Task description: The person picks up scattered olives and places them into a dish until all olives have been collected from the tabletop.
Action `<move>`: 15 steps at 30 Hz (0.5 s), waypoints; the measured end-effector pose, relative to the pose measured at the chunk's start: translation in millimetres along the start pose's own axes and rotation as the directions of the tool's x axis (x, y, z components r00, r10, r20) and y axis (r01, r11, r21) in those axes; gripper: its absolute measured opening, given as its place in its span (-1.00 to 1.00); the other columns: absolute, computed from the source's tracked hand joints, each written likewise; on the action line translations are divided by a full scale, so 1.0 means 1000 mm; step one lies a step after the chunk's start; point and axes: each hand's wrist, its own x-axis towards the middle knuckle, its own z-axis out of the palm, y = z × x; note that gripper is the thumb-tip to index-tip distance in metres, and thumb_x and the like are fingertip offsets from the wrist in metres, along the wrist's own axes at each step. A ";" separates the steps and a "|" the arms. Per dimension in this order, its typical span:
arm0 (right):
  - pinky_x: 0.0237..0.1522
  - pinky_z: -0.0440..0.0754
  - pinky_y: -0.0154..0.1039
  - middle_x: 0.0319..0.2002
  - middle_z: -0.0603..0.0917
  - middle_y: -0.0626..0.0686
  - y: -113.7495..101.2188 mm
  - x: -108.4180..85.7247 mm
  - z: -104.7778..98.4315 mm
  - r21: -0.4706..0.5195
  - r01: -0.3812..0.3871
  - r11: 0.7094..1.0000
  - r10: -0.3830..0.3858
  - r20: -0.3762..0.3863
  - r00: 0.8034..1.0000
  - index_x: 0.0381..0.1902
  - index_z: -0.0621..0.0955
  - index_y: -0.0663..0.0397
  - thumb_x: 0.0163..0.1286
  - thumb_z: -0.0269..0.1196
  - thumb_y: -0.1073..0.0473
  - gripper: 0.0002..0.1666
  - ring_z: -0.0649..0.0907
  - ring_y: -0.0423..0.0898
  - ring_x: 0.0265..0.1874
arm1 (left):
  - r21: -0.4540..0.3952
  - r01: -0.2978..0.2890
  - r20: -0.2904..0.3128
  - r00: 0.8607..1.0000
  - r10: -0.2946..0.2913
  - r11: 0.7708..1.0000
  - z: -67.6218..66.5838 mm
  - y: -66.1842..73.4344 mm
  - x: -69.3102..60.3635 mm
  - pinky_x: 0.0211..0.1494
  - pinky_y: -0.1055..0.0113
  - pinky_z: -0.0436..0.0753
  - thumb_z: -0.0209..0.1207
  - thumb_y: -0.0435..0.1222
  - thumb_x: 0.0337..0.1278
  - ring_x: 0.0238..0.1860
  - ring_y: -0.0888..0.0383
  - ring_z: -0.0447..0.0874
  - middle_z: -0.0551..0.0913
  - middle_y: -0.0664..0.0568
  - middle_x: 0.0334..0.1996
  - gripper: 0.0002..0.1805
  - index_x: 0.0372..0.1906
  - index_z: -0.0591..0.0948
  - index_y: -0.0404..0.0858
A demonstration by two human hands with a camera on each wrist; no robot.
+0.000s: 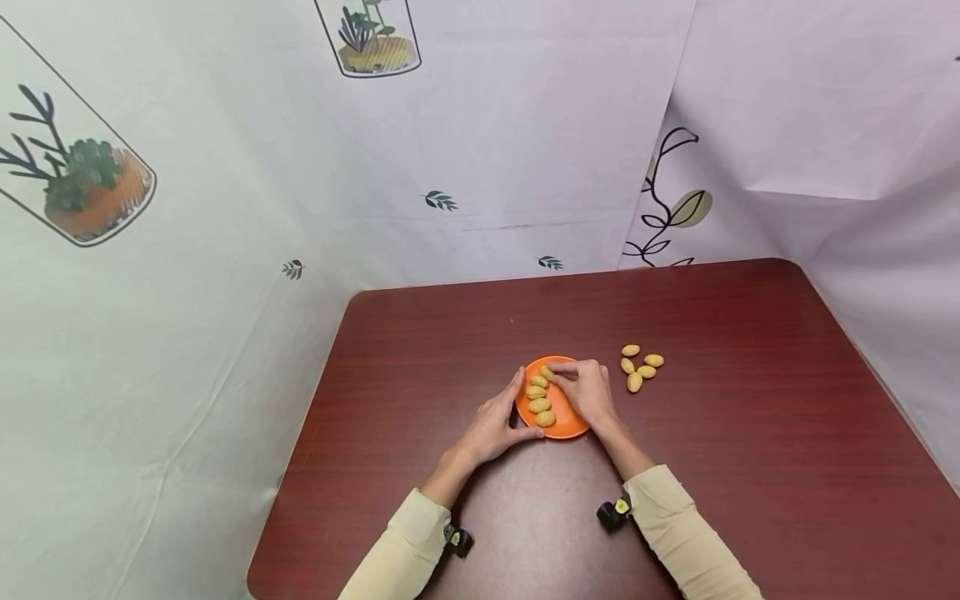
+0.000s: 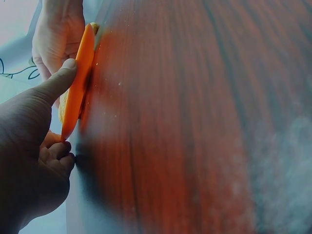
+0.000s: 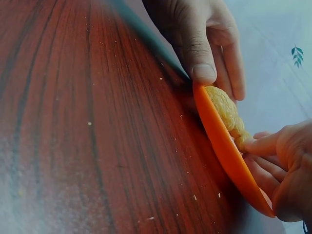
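A small orange plate lies on the dark red table, with several tan, oval, rough-shelled nuts in a curved row along its left side. My left hand holds this plate by the left rim, thumb at the near edge and fingers spread along the far left. Over the plate, my right hand pinches a nut between thumb and fingers at the row's far end. The right wrist view shows the plate edge-on, with wrinkled nuts on it; the right fingertips are partly hidden there.
Several more nuts lie in a loose cluster on the table right of the plate. White printed cloth hangs behind the table's far edge and along both sides. Small pale crumbs dot the tabletop in the right wrist view.
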 end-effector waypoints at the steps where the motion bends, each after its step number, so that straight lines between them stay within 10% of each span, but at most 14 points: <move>1: 0.10 0.71 0.13 -0.14 0.85 0.14 0.000 0.000 0.000 -0.001 0.002 1.000 -0.002 0.000 1.000 -0.11 0.89 0.09 0.29 0.56 0.28 -0.80 0.77 0.18 0.07 | 0.000 -0.001 0.000 1.000 0.001 1.000 0.000 0.000 0.000 0.56 -0.06 0.35 0.54 0.02 0.17 0.59 -0.10 0.27 0.10 -0.10 0.68 0.25 0.74 0.00 -0.28; 15: 0.03 0.74 0.08 0.00 0.81 0.22 -0.002 0.005 -0.023 0.096 0.022 0.995 -0.018 -0.042 0.999 0.08 0.81 0.23 0.34 0.49 0.38 -0.66 0.78 0.16 0.06 | 0.002 0.000 -0.005 1.000 0.000 1.000 0.001 -0.001 0.001 0.56 -0.06 0.35 0.54 0.02 0.17 0.58 -0.09 0.28 0.10 -0.08 0.68 0.26 0.74 0.00 -0.27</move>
